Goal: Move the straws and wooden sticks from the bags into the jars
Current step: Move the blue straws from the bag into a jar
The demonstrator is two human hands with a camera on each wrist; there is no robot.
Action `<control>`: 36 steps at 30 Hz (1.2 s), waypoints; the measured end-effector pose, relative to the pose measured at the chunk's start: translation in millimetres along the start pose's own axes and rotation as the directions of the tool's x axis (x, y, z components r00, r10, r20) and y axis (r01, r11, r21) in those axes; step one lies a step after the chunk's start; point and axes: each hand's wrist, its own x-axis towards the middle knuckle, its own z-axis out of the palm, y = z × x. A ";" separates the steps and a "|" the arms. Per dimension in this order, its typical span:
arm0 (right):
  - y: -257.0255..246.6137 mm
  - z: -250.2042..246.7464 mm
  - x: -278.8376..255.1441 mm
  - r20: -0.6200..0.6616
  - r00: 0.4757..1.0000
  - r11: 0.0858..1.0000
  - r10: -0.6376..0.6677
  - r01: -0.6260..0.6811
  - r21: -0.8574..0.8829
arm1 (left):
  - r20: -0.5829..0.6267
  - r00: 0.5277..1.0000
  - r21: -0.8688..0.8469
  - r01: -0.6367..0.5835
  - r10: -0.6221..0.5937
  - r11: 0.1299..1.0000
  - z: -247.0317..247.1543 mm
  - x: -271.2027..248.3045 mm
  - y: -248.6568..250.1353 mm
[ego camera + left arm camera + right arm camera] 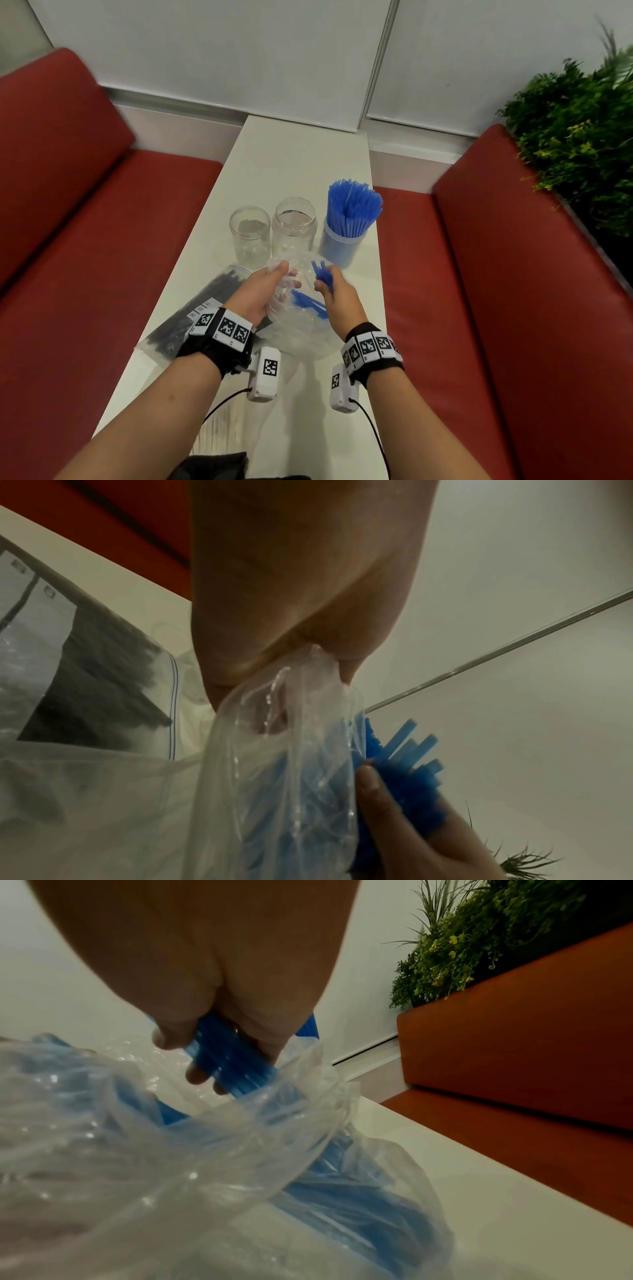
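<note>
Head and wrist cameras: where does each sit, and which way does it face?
Head: on the person's head, looking down at the table; both forearms, left hand and right hand show.
Left wrist: under the left hand, facing its fingers gripping the clear bag.
Right wrist: under the right hand, facing fingers gripping blue straws.
All three show the bag and the straws.

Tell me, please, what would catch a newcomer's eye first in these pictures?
Most striking is the jar packed with blue straws, standing at the right end of a row with two empty clear jars on the white table. In front of it, the left hand holds a clear bag open while the right hand grips a small bunch of blue straws at its mouth.
</note>
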 end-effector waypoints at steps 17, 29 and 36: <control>16.6 14.7 8.8 -0.004 0.983 0.970 0.182 -0.179 0.164 | -0.014 1.000 0.003 0.006 -0.006 1.000 -3.7 3.6 -2.7; -4.6 8.3 7.8 -0.239 0.966 0.938 0.100 -0.011 0.346 | -0.039 0.999 0.017 0.037 -0.037 0.999 -1.9 5.0 1.3; -41.8 -16.6 16.4 -0.298 0.954 0.944 0.013 0.086 0.319 | -0.006 0.999 0.002 0.043 -0.043 0.999 0.2 7.3 -0.9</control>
